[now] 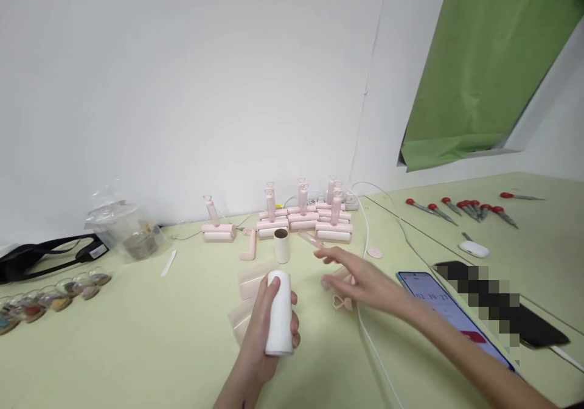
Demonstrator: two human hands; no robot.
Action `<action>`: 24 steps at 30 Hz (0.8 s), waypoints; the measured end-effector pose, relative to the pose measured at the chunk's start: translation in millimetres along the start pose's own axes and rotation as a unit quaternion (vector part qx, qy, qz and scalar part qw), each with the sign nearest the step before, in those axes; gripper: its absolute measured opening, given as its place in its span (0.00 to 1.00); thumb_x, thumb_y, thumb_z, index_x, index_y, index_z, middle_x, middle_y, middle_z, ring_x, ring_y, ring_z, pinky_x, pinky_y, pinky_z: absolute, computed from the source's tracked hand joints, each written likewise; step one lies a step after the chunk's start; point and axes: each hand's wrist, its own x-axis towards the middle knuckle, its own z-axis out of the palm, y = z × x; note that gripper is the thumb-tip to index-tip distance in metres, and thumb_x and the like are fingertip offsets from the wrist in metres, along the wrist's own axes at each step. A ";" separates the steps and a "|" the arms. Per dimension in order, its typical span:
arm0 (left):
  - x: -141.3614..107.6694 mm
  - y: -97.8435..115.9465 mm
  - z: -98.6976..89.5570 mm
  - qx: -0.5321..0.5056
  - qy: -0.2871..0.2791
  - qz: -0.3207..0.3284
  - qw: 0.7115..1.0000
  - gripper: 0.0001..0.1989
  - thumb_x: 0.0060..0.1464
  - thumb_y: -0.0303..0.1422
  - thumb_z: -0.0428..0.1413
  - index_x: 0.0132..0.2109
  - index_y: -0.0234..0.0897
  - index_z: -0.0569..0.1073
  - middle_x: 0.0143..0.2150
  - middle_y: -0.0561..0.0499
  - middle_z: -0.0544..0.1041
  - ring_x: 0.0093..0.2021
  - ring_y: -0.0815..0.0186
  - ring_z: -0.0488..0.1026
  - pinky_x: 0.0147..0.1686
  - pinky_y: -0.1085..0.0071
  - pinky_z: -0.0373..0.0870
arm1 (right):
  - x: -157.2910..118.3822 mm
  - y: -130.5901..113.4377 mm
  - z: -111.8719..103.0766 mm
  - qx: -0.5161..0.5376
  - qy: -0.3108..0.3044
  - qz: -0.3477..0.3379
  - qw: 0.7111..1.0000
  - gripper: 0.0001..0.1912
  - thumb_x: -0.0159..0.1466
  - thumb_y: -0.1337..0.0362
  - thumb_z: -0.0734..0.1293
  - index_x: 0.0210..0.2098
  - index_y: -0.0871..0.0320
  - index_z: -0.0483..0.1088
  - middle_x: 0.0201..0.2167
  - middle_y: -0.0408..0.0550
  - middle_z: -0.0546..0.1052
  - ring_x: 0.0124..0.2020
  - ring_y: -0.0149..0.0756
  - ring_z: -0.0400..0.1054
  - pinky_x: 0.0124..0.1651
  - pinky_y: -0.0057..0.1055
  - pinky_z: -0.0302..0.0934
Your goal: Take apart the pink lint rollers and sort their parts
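Observation:
My left hand [269, 324] is wrapped around a white lint roller refill [280, 311], held tilted above the table. My right hand [358, 278] is open, fingers apart, over a pink part with a heart-shaped loop [342, 302]; whether it touches that part I cannot tell. Beyond the left hand a second white roll [281, 248] stands on end, its brown core showing. Curved, see-through pink covers [255, 281] lie partly behind the left hand. A pink bracket-shaped frame [249, 244], a clear pink handle [311, 238] and a pink disc [375, 252] lie farther back.
Several assembled pink lint rollers [303, 220] line the wall. A white cable [365, 330] crosses the table beside my right hand. Rightward lie a lit phone [438, 299], a black phone [542, 330], a white earbud case [474, 249] and red-handled screwdrivers [472, 209]. Leftward are a plastic bag [132, 232] and small jars [59, 299].

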 end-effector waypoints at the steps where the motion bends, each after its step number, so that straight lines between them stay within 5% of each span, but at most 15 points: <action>1: 1.4 0.4 -4.4 -0.020 -0.002 -0.010 1.000 0.14 0.51 0.45 0.51 0.39 0.42 0.60 0.27 0.59 0.66 0.15 0.77 0.60 0.11 0.80 0.58 | 3.8 8.3 -10.6 -0.060 -0.037 0.000 0.997 0.15 0.57 0.65 0.61 0.44 0.51 0.68 0.42 0.49 0.71 0.43 0.45 0.62 0.46 0.41 0.52; 5: 2.5 0.9 -13.5 -0.081 -0.006 -0.028 0.996 0.13 0.53 0.44 0.49 0.37 0.39 0.61 0.28 0.57 0.65 0.15 0.78 0.59 0.11 0.81 0.58 | 12.1 39.0 -27.6 -0.148 -0.150 -0.020 0.977 0.07 0.50 0.72 0.63 0.20 0.55 0.70 0.27 0.49 0.70 0.33 0.44 0.62 0.37 0.38 0.52; 9: 1.1 1.4 -13.7 -0.132 0.009 -0.018 0.991 0.12 0.54 0.41 0.49 0.39 0.37 0.61 0.28 0.56 0.66 0.16 0.78 0.60 0.11 0.82 0.59 | 10.8 52.2 -30.0 -0.116 -0.166 -0.031 0.979 0.07 0.54 0.67 0.62 0.22 0.55 0.69 0.27 0.49 0.70 0.33 0.42 0.61 0.37 0.37 0.52; 12: 3.3 2.7 -12.7 -0.141 0.046 0.005 0.989 0.12 0.54 0.40 0.50 0.39 0.37 0.62 0.28 0.55 0.66 0.17 0.77 0.62 0.13 0.81 0.61 | 12.7 51.1 -37.3 0.038 -0.057 0.042 0.997 0.07 0.57 0.58 0.62 0.30 0.54 0.69 0.30 0.47 0.70 0.33 0.40 0.61 0.38 0.35 0.54; 15: 9.8 4.4 -9.6 -0.133 0.078 0.050 0.987 0.12 0.52 0.40 0.52 0.38 0.38 0.61 0.29 0.54 0.67 0.18 0.76 0.63 0.14 0.80 0.63 | 19.9 37.5 -37.6 0.228 0.097 0.098 0.964 0.15 0.55 0.49 0.60 0.29 0.54 0.64 0.29 0.44 0.67 0.31 0.38 0.61 0.34 0.33 0.58; 20: 23.7 2.4 3.3 -0.115 0.128 0.111 0.979 0.13 0.50 0.39 0.54 0.40 0.40 0.60 0.29 0.54 0.69 0.22 0.72 0.70 0.26 0.71 0.72 | 27.2 -11.1 -1.0 0.408 0.061 0.150 0.898 0.16 0.57 0.50 0.61 0.25 0.55 0.59 0.20 0.38 0.60 0.18 0.27 0.54 0.22 0.26 0.56; 24: 23.2 -7.2 10.7 -0.084 0.102 0.129 0.983 0.16 0.51 0.42 0.54 0.43 0.42 0.59 0.34 0.50 0.72 0.32 0.63 0.75 0.35 0.65 0.73 | 26.3 -35.6 39.3 0.381 0.037 0.092 0.919 0.23 0.62 0.50 0.51 0.19 0.57 0.57 0.17 0.39 0.57 0.21 0.30 0.56 0.26 0.28 0.60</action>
